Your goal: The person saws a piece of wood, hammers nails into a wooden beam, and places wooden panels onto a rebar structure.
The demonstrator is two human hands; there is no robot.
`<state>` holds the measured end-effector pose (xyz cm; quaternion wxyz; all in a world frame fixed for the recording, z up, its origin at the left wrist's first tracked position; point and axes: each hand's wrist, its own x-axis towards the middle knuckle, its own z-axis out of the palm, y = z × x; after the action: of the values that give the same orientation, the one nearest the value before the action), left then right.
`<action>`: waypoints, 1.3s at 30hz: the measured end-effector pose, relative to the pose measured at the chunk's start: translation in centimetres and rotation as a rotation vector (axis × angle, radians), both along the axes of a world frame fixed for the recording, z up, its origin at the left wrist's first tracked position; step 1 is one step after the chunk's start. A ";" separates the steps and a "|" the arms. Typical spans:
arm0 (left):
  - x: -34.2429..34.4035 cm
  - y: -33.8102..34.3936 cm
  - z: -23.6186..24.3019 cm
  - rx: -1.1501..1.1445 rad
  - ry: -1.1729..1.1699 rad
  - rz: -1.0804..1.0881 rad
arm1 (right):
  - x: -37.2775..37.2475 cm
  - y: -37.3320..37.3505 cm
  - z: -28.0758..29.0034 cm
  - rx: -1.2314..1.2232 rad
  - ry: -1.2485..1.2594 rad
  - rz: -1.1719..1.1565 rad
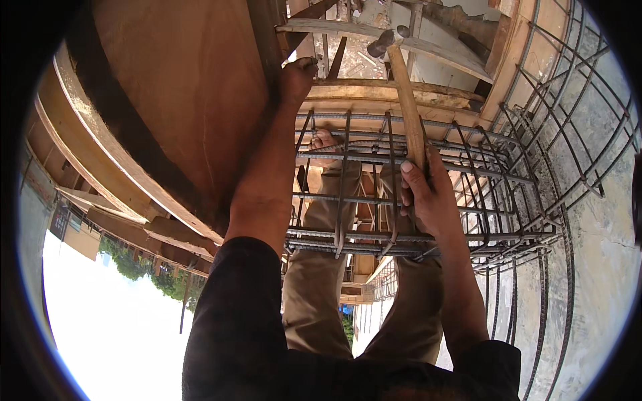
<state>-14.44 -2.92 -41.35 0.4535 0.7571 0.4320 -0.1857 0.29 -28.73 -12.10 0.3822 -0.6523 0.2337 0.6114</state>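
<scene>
In my right hand (428,190) is a hammer (406,93), held low on its pale wooden handle. Its dark metal head points away from me, over a wooden batten. My left hand (296,83) is closed beside the edge of a dark timber (266,47) on a large brown plywood panel (180,80). Something small and dark shows at its fingertips, too unclear to name. Below both hands runs a cage of steel reinforcing bars (364,198) tied with square stirrups. My right forearm passes over its near bars.
My bare foot (325,144) and trousered legs show through the bars. More rebar (585,87) rises at the right against a grey concrete wall (602,267). Wooden planks (394,93) cross the far side, with debris on a lower level beyond. Curved timbers (120,160) edge the left.
</scene>
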 end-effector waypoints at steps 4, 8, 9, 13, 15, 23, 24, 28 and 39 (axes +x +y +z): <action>-2.7 1.1 -1.8 -0.073 -0.029 0.118 | -1.8 1.2 -4.9 0.146 -0.207 0.233; -1.2 -0.5 -0.8 -0.126 0.059 0.147 | 0.1 4.5 -9.0 0.080 -0.010 0.354; -1.2 -0.5 -0.9 -0.090 0.051 0.125 | 0.1 5.2 -10.1 0.079 -0.021 0.404; -2.1 0.3 -2.0 -0.042 0.027 0.086 | -2.2 7.1 -12.2 0.001 -0.097 0.551; -1.5 -0.2 -1.9 -0.062 0.071 0.081 | -1.9 6.3 -12.2 0.005 -0.023 0.456; -2.3 0.1 -1.8 -0.181 -0.018 0.129 | 0.0 5.9 -6.5 0.036 0.018 0.273; -3.2 0.4 -2.3 -0.210 -0.081 0.201 | 0.0 6.3 -5.8 0.059 -0.006 0.276; -2.9 -0.2 -2.0 -0.262 -0.087 0.292 | 0.2 6.9 -5.5 0.035 -0.025 0.305; -3.1 0.5 -1.1 -0.037 -0.024 0.114 | -3.0 7.1 -8.0 0.097 -0.145 0.526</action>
<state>-17.53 -2.47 -42.43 0.4825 0.7249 0.4655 -0.1583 -2.74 -21.67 -20.12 0.2570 -0.7136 -0.0011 0.6517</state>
